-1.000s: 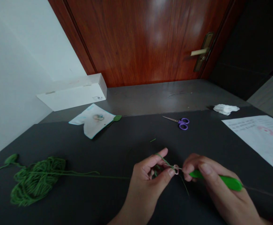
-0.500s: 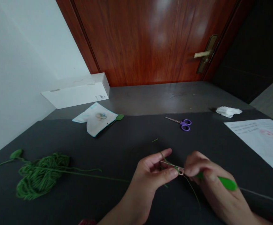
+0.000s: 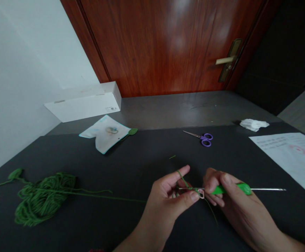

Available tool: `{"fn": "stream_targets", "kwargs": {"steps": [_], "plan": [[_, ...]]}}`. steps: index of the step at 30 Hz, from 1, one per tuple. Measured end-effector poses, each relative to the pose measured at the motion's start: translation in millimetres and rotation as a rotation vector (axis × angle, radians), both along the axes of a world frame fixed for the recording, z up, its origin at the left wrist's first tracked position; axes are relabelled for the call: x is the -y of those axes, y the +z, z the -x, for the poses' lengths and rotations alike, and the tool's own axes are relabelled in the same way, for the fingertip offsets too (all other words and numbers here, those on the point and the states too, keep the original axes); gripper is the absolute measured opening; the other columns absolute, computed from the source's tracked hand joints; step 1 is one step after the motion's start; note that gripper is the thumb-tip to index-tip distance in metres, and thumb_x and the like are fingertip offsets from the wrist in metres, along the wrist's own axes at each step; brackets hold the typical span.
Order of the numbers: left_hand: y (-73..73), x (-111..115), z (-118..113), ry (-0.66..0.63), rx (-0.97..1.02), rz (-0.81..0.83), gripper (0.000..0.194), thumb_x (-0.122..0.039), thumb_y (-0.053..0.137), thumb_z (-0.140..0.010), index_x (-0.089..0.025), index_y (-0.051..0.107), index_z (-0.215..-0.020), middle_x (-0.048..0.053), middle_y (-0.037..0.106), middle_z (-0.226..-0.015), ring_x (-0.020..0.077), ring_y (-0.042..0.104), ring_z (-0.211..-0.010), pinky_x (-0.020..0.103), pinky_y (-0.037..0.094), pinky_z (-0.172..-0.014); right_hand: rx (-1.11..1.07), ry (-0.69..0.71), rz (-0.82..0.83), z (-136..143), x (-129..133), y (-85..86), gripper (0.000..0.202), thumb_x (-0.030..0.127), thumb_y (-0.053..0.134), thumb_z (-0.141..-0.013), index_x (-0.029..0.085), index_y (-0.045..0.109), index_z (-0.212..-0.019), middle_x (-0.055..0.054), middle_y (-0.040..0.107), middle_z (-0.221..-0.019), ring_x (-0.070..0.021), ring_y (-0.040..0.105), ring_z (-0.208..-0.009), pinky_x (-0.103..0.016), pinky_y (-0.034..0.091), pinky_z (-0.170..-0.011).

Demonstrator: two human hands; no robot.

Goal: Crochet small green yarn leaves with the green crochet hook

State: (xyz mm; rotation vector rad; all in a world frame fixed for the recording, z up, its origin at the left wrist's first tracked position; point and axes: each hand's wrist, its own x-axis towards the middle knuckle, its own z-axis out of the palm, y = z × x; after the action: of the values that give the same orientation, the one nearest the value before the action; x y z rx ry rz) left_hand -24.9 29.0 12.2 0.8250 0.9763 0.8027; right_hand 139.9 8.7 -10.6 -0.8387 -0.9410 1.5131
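My left hand (image 3: pixel 168 196) pinches a small green yarn piece with a pink ring-like clip (image 3: pixel 201 193) at its edge, and a green strand rises over the raised index finger. In my right hand (image 3: pixel 236 206) is the green handle (image 3: pixel 244 189) of a crochet hook. The hook's thin metal shaft reaches left into the yarn at my left fingertips, while its other metal end (image 3: pixel 269 189) sticks out to the right. A loose tail hangs below the clip. From my left hand a strand runs left to the green yarn bundle (image 3: pixel 46 199).
Purple scissors (image 3: pixel 206 139) lie beyond my hands, near a short yarn scrap (image 3: pixel 172 157). At the left are a white pouch (image 3: pixel 107 134), a green leaf shape (image 3: pixel 133 131) and a white box (image 3: pixel 84 105). Crumpled tissue (image 3: pixel 254 124) and printed paper (image 3: pixel 290 150) lie right.
My right hand has turned the hook, so its right end has swung up and the shaft is now nearly level. My left hand keeps its hold on the yarn piece.
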Motion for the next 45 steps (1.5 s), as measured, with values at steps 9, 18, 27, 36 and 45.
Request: {"fn": "stream_targets", "kwargs": {"steps": [9, 18, 27, 36, 45], "plan": [[-1.3, 0.8, -0.4, -0.006, -0.003, 0.015, 0.059, -0.021, 0.078, -0.067, -0.019, 0.061, -0.123, -0.003, 0.063, -0.075, 0.0096, 0.055, -0.071, 0.026, 0.041, -0.075, -0.025, 0.002, 0.022, -0.1, 0.2, 1.4, 0.038, 0.043, 0.046, -0.093, 0.020, 0.071, -0.077, 0.002, 0.044, -0.062, -0.0142, 0.035, -0.057, -0.029, 0.029, -0.057], [-5.1, -0.2, 0.2, -0.021, -0.028, -0.007, 0.057, -0.023, 0.078, -0.067, -0.021, 0.062, -0.122, -0.003, 0.061, -0.076, 0.0102, 0.054, -0.073, 0.025, 0.041, -0.074, -0.044, 0.011, 0.025, 0.5, -1.1, 1.6, 0.038, 0.043, 0.046, -0.094, 0.020, 0.070, -0.076, 0.002, 0.044, -0.062, -0.0139, 0.033, -0.057, -0.029, 0.029, -0.057], [-13.4, -1.8, 0.8, -0.033, -0.029, -0.048, 0.058, -0.026, 0.080, -0.065, -0.023, 0.063, -0.120, -0.004, 0.060, -0.074, 0.0090, 0.053, -0.068, 0.024, 0.040, -0.069, -0.038, 0.017, 0.030, -0.2, -0.6, 0.8, 0.040, 0.041, 0.043, -0.095, 0.020, 0.070, -0.075, 0.002, 0.043, -0.061, -0.0142, 0.034, -0.058, -0.029, 0.029, -0.057], [-10.4, 0.2, 0.3, -0.025, -0.021, -0.042, 0.057, -0.026, 0.079, -0.065, -0.021, 0.064, -0.120, -0.003, 0.060, -0.074, 0.0103, 0.052, -0.069, 0.026, 0.041, -0.072, -0.048, 0.015, 0.037, 0.4, -0.7, 2.0, 0.040, 0.041, 0.043, -0.095, 0.020, 0.070, -0.074, 0.002, 0.040, -0.060, -0.0145, 0.033, -0.057, -0.030, 0.027, -0.056], [-11.6, -1.8, 1.1, -0.032, -0.060, -0.059, 0.058, -0.028, 0.079, -0.065, -0.023, 0.063, -0.121, -0.003, 0.059, -0.075, 0.0107, 0.052, -0.069, 0.026, 0.040, -0.069, -0.049, 0.018, 0.049, 0.8, -1.9, 2.0, 0.039, 0.041, 0.044, -0.094, 0.020, 0.070, -0.073, 0.002, 0.040, -0.059, -0.0150, 0.033, -0.057, -0.030, 0.029, -0.057]]}}
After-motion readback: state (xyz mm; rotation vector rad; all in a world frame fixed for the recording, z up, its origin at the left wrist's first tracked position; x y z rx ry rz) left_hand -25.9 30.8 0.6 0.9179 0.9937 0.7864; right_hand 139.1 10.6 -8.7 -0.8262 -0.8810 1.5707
